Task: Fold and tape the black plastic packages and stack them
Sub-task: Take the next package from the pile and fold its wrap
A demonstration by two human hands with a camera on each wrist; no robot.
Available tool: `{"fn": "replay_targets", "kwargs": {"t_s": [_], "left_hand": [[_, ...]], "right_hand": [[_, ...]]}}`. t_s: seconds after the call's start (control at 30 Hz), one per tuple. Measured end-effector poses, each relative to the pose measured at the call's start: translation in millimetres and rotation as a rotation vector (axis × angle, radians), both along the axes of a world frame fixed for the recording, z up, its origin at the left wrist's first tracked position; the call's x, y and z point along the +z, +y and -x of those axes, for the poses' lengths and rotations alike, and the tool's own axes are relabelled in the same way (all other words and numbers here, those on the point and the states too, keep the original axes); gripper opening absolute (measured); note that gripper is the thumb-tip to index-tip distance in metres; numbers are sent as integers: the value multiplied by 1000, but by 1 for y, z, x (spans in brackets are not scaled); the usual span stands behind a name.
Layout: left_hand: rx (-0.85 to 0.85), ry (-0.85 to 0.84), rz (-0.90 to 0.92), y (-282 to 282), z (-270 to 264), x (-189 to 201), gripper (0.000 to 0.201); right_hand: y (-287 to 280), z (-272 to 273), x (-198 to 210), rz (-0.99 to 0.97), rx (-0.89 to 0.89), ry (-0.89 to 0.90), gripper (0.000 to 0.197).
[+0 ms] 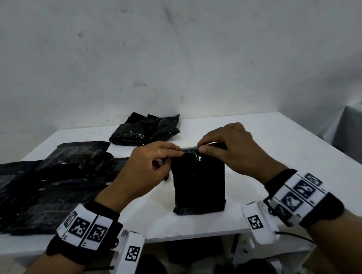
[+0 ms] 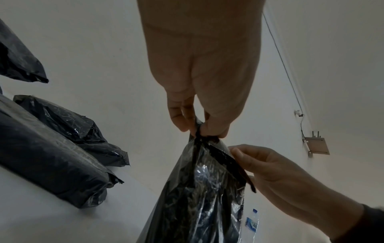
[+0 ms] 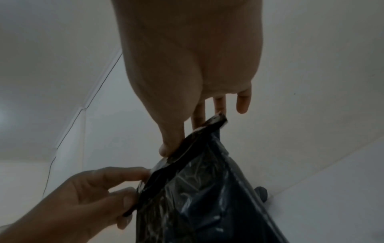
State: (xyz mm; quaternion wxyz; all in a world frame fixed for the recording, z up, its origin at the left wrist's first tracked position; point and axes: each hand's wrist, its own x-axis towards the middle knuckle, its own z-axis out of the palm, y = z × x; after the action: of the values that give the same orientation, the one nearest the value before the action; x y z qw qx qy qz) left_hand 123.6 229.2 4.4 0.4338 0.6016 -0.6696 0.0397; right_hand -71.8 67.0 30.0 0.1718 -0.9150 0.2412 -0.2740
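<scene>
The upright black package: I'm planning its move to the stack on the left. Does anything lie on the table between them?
Nothing visible does. The package stands upright, both hands pinching its top edge, and only bare table separates it from the stack of packages on the left.

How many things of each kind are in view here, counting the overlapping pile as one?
upright black package: 1
crumpled black heap at the back: 1
pile of black packages on the left: 1 (at least 3 in it)
hands: 2, left hand and right hand, both pinching the upright package's top
water bottle: 1
Total: 6
</scene>
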Motion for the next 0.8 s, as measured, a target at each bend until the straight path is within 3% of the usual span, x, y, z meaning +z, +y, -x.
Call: {"fn": "replay_targets", "kwargs": {"t_s": [0.17,0.3,0.4,0.5,0.63,0.8], "left_hand": [[12,121,-77,5,0,4,43],[85,177,-138,7,-3,31,47],[133,71,-155,-1,-1,56,32],[86,-51,-380,-21,8,67,29],[-14,-105,-584,-41,12,68,42],[-52,-102,-633,-46,10,66,41]], "right_hand": [[3,-2,-6,27,11,-45,17],[5,1,-10,67,27,-80,18],[7,2,-12,85,37,-91,19],[7,2,-12,75,60,-84,18],[2,3,-15,42,85,-92,20],[-1,1,-24,-36,164,-200,20]]}}
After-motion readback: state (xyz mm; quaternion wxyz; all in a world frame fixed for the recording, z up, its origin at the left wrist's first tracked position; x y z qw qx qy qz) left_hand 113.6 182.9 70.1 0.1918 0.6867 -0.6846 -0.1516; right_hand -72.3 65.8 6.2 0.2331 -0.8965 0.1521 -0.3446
